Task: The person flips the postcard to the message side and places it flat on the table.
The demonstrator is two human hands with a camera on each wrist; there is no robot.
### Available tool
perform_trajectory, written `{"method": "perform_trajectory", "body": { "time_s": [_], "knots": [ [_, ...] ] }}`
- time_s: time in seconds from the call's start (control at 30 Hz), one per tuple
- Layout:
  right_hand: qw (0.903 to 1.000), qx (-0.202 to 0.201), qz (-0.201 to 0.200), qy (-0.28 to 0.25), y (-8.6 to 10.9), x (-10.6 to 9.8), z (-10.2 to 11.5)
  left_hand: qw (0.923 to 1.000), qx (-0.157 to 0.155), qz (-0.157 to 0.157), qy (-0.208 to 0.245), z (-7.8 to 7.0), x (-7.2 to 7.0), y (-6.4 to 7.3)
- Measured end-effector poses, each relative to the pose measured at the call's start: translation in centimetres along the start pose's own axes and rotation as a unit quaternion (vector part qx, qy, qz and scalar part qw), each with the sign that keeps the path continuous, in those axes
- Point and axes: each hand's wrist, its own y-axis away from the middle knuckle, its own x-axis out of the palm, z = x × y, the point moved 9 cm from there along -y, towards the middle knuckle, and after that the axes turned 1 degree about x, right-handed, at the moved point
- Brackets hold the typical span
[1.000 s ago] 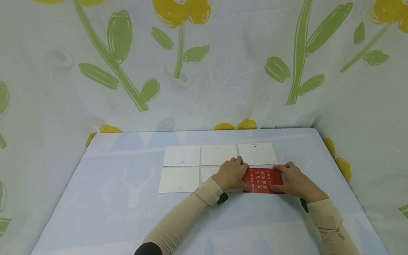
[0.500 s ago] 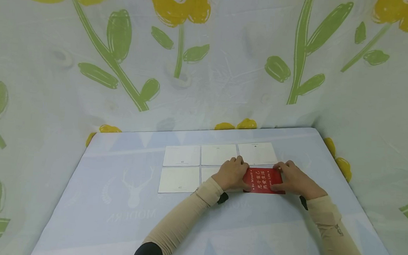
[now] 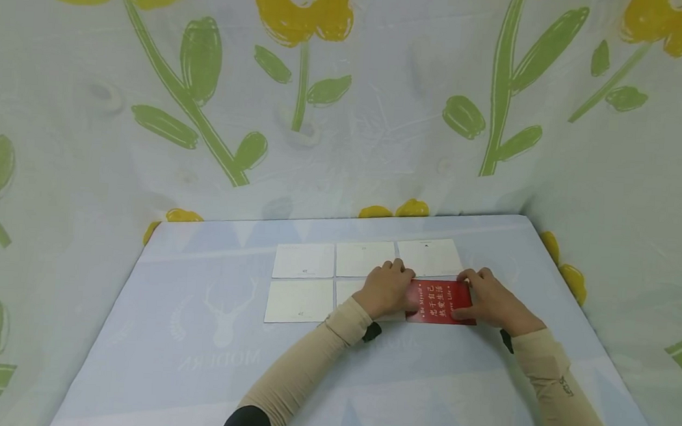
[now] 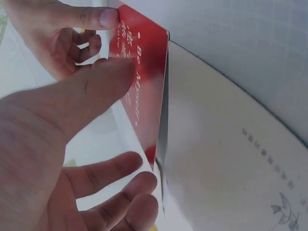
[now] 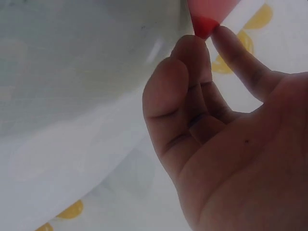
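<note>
A red card [image 3: 438, 302] with white lettering is tilted at the right end of the lower row of white cards [image 3: 300, 300]. My right hand [image 3: 496, 304] pinches its right end, thumb near the front edge and a finger at the far edge. In the right wrist view those fingertips meet the corner of the red card [image 5: 207, 21]. My left hand [image 3: 384, 288] is at the card's left end. In the left wrist view its thumb [image 4: 113, 79] hovers over the red face, and loosely bent fingers are beside a corner. The left hand partly covers a white card in the lower row.
White cards lie in two rows on the pale patterned table cloth [image 3: 219, 388]; three are in the back row [image 3: 367, 259]. A white card with a bird drawing [image 4: 226, 139] adjoins the red card. Behind the table hangs a flowered curtain [image 3: 375, 130].
My left thumb has lifted slightly off the red card and drawn back to the left. The right hand keeps its hold, and the card has hardly moved.
</note>
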Motion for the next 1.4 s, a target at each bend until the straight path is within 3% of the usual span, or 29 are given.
{"method": "perform_trajectory", "body": {
  "time_s": [0.27, 0.43, 0.57, 0.73, 1.03, 1.4],
  "knots": [
    [0.9998, 0.001, -0.017, 0.001, 0.5, -0.2, 0.0, 0.9988, -0.040, -0.017, 0.021, 0.8, -0.2, 0.1],
    [0.9997, 0.000, -0.022, -0.010, 1.0, -0.3, 0.3, 0.9938, -0.055, 0.010, 0.096, 1.0, 0.1, 0.2],
    [0.9996, -0.004, -0.024, -0.016, 1.3, -0.4, 0.4, 0.9890, -0.049, 0.016, 0.139, 0.8, -0.1, 0.3],
    [0.9991, -0.006, -0.024, -0.033, 1.7, -1.2, 0.3, 0.9901, -0.035, -0.001, 0.135, 0.4, -0.6, 0.5],
    [0.9975, -0.030, -0.053, -0.037, 2.8, -4.4, -0.5, 0.9920, -0.020, -0.029, 0.122, -0.1, -1.2, 0.9],
    [0.9957, -0.024, 0.029, -0.085, 2.8, -2.7, -1.5, 0.9915, -0.014, -0.045, 0.122, -0.3, -1.5, 1.2]
  ]
}}
